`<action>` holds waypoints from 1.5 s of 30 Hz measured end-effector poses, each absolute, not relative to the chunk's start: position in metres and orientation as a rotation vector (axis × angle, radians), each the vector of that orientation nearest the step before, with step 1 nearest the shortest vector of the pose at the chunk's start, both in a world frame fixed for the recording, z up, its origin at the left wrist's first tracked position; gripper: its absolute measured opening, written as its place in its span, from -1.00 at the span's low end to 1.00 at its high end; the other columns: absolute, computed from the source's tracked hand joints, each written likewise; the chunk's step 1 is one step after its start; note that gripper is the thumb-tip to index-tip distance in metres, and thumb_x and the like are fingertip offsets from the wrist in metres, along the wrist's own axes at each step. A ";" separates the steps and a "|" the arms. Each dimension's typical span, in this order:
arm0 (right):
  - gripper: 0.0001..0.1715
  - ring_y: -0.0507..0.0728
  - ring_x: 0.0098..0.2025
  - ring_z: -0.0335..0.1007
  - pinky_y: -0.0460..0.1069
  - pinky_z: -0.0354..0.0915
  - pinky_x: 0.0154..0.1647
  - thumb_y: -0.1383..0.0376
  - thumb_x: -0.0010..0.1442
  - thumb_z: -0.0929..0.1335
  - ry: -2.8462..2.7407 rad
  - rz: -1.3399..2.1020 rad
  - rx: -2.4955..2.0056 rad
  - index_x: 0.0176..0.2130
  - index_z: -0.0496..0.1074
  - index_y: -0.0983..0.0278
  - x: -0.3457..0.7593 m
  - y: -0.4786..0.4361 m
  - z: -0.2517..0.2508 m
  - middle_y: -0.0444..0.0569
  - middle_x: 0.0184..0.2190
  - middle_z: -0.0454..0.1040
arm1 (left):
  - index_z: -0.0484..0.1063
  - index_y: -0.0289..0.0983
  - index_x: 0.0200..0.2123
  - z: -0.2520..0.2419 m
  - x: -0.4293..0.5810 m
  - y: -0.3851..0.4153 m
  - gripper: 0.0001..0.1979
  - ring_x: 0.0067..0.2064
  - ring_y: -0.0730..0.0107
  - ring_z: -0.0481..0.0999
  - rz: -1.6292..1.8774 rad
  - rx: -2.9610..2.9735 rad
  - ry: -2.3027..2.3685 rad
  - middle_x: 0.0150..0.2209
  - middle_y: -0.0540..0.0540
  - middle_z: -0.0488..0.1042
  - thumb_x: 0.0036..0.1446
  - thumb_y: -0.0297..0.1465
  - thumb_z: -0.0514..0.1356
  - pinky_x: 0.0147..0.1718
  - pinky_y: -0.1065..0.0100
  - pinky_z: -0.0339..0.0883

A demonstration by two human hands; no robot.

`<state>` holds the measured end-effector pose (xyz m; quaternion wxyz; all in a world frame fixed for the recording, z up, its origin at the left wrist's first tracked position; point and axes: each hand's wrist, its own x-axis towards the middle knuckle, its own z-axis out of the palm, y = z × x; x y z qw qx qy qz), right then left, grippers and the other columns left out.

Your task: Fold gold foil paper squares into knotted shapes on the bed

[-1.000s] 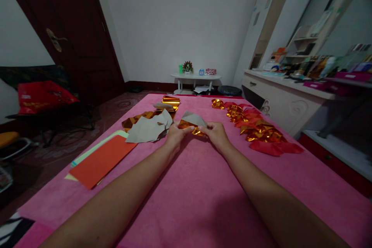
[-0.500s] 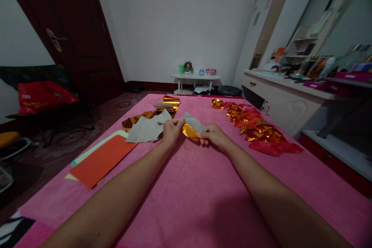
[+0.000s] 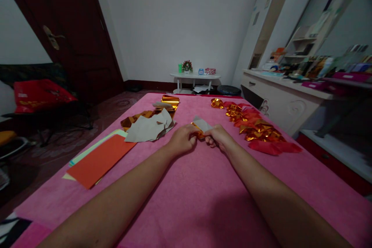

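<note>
A small sheet of gold foil paper [image 3: 200, 126], grey on its back, is pinched between both my hands over the pink table cover [image 3: 186, 193]. My left hand [image 3: 181, 142] is closed on its left side and my right hand [image 3: 217, 137] is closed on its right side, fingertips nearly touching. Most of the sheet is folded up and hidden by my fingers.
Loose grey-backed gold sheets [image 3: 149, 126] lie left of my hands. Orange and pale paper sheets [image 3: 97, 159] lie at the near left. A row of folded gold and red pieces [image 3: 255, 130] runs along the right. A white dresser [image 3: 290, 100] stands right of the table.
My hands have drawn together and the gold sheet is folded smaller between them. My left hand has moved right and slightly nearer to me.
</note>
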<state>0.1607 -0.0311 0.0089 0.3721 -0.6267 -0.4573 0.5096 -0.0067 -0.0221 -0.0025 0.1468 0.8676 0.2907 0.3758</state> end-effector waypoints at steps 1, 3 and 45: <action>-0.81 -0.07 -0.81 0.05 -0.15 -0.02 -0.80 0.41 -0.06 0.31 -1.180 1.316 -1.616 -0.66 0.32 0.34 0.162 -0.032 0.010 -0.12 -0.82 0.28 | 0.51 -0.26 -0.28 -0.004 -0.005 -0.023 -0.70 -0.22 0.35 0.44 1.010 2.523 0.808 -0.27 -0.09 0.51 -0.09 -0.59 0.09 -0.21 0.38 0.30; -0.79 -0.06 -0.80 0.04 -0.13 -0.03 -0.78 0.38 -0.07 0.33 -1.275 1.265 -1.706 -0.68 0.32 0.32 0.167 -0.032 0.011 -0.12 -0.84 0.26 | 0.52 -0.25 -0.28 -0.007 -0.004 -0.024 -0.71 -0.21 0.33 0.45 0.943 2.533 0.820 -0.25 -0.10 0.51 -0.09 -0.55 0.12 -0.21 0.37 0.30; -0.81 -0.02 -0.53 0.23 -0.13 0.13 -0.51 0.25 -0.10 0.39 -1.930 0.899 -1.352 -0.50 0.51 0.36 0.213 -0.006 -0.013 -0.15 -0.59 0.42 | 0.55 -0.24 -0.44 -0.019 0.011 -0.006 -0.85 -0.33 0.40 0.45 0.941 2.283 1.220 -0.33 -0.07 0.54 0.01 -0.34 0.19 -0.32 0.42 0.25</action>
